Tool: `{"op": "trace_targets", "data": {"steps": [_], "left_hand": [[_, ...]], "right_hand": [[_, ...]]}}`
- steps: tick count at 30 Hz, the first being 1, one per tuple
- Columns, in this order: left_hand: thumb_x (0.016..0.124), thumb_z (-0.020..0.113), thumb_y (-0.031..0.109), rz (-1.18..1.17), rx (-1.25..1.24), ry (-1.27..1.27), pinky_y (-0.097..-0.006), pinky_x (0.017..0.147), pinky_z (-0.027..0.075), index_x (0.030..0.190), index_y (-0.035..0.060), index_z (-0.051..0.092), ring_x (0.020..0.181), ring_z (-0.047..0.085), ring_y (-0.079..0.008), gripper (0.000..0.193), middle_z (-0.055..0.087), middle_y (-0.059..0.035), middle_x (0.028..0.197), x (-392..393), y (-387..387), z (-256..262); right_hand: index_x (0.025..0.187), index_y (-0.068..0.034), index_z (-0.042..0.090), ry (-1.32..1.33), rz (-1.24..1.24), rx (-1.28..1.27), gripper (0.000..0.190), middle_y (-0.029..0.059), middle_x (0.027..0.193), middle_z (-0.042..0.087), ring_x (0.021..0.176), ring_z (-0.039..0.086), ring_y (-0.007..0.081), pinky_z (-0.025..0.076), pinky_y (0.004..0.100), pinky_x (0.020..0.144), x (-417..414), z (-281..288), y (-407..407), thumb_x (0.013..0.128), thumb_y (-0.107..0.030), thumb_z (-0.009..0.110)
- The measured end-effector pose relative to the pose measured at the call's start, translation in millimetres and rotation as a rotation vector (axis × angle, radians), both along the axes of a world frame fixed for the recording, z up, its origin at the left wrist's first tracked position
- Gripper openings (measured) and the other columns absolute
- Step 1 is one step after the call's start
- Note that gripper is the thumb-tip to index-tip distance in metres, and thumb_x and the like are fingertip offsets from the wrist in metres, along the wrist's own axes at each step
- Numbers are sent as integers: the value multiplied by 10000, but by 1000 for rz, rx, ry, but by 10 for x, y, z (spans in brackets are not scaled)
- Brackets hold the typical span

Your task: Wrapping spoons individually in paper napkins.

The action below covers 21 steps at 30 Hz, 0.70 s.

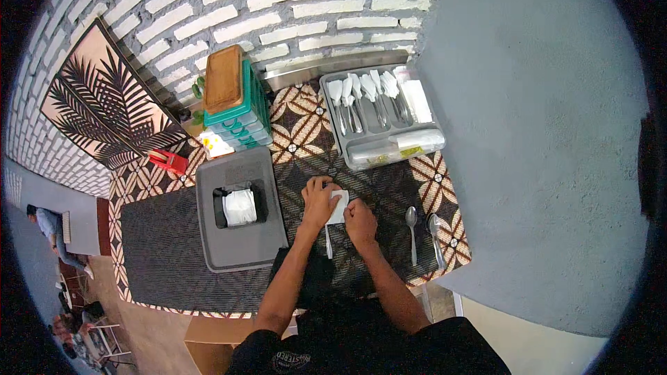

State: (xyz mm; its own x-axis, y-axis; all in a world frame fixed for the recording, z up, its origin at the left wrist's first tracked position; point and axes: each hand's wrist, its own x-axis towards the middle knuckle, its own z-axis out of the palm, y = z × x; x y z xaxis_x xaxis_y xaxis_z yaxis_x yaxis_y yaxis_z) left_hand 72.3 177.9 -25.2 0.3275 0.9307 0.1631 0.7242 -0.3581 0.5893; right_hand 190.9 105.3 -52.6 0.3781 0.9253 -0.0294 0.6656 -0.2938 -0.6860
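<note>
Between my hands is a small white paper napkin (341, 207), with a metal cutlery handle (329, 246) sticking out from under it towards me. My left hand (316, 201) presses on the napkin's left side, thumb on top. At the right edge, my right hand (360, 222) has its fingers curled and pinches the paper. The head of the utensil is covered, so its kind cannot be told. Right of my hands lie a metal spoon (411, 234) and another piece of metal cutlery (436, 239), side by side on the patterned tablecloth (292, 138).
A grey cutlery tray (359, 140) holds several napkin-wrapped utensils (370, 91). On my left, a grey serving tray (237, 255) carries a black holder with white napkins (240, 207). Behind it stand teal-and-clear drawers (245, 125) and a red tape dispenser (169, 161). People are at far left.
</note>
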Motion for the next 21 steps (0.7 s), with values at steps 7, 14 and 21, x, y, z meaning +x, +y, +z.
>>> {"op": "trace_targets", "data": {"steps": [7,14,21], "left_hand": [[724,770,237,-31,-64,-30,-471,967,289,903,183,679,1214,388,-293,208,539,-26,1205,2,116,-255],[725,768,241,-15,-89,-92,-477,987,254,888,186,683,1221,381,-281,192,544,-16,1213,34,119,-252],[788,685,120,37,-44,-260,-465,1006,317,996,142,646,1189,422,-336,212,530,-100,1219,-164,35,-129]], "right_hand": [[954,-63,550,120,-84,-115,267,113,795,635,720,634,328,483,443,637,-10,188,41,865,-297,643],[915,-69,520,-10,-66,-101,307,132,863,615,790,627,356,479,456,665,-84,199,63,833,-318,678],[822,-51,480,-8,40,-53,257,117,780,506,716,548,325,432,447,635,-30,71,8,823,-221,673]]}}
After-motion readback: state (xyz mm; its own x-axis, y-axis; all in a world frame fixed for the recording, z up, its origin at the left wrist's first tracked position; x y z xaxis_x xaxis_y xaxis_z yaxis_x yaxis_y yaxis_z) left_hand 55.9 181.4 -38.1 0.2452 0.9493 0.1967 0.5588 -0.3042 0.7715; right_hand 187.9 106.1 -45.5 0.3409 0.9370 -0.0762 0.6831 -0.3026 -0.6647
